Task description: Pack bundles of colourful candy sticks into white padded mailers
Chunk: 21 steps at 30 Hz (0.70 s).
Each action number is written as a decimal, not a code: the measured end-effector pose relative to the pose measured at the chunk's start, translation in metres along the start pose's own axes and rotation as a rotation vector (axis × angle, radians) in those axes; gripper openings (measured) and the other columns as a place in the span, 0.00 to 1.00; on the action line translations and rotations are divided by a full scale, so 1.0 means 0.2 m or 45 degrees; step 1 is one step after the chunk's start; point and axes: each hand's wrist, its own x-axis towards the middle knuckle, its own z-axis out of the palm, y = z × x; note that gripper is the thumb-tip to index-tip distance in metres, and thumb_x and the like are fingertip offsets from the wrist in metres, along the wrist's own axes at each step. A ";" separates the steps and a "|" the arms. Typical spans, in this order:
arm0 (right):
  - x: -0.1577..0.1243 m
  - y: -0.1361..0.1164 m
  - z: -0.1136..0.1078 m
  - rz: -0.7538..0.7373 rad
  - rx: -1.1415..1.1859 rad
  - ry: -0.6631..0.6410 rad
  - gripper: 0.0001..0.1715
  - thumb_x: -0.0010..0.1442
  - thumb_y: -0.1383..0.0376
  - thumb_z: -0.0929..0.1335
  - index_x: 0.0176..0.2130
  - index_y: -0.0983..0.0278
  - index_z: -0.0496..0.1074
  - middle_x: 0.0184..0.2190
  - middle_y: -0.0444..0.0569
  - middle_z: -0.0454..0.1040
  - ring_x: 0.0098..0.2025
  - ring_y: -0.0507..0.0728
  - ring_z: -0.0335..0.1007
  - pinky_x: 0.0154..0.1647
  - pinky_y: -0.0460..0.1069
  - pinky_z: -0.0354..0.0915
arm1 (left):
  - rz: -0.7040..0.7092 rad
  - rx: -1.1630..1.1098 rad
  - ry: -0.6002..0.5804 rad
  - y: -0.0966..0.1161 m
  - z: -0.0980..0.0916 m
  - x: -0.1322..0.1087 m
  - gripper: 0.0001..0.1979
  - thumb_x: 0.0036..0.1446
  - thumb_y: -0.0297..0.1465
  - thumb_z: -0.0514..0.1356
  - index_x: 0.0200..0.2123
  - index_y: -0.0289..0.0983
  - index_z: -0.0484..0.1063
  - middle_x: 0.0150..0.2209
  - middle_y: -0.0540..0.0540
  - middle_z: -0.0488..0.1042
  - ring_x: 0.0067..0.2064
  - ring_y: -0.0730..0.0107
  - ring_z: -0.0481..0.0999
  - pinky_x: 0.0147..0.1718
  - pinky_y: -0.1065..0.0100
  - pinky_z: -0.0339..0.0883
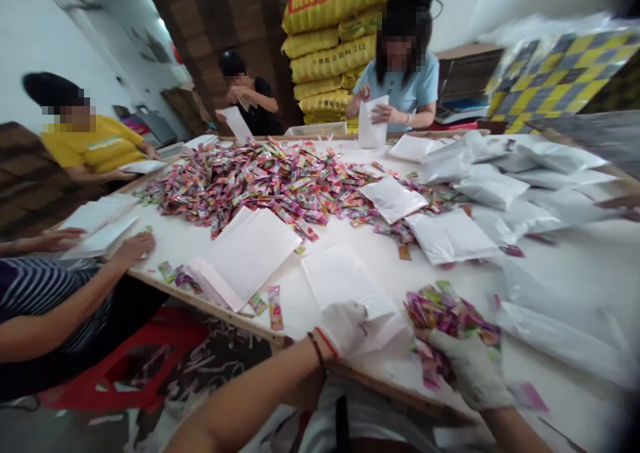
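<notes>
Both my hands wear white gloves. My left hand grips the near edge of a white plastic bag lying on the white table. My right hand is closed on a bunch of small pink, green and yellow sachets, held just right of the bag's mouth. A large heap of the same sachets covers the middle of the table beyond the bag.
Stacked white bags lie to the left, filled white bags to the right. Loose sachets lie near the table edge. Several other people sit around the table; one arm rests at my left. Yellow sacks are piled behind.
</notes>
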 end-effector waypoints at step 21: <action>0.15 -0.08 0.16 -0.465 -1.635 -0.272 0.09 0.50 0.66 0.64 0.31 0.63 0.74 0.28 0.55 0.77 0.29 0.59 0.73 0.28 0.49 0.61 | -0.026 -0.662 0.332 0.29 0.05 0.15 0.15 0.58 0.34 0.49 0.30 0.34 0.72 0.27 0.45 0.73 0.30 0.68 0.70 0.28 0.71 0.58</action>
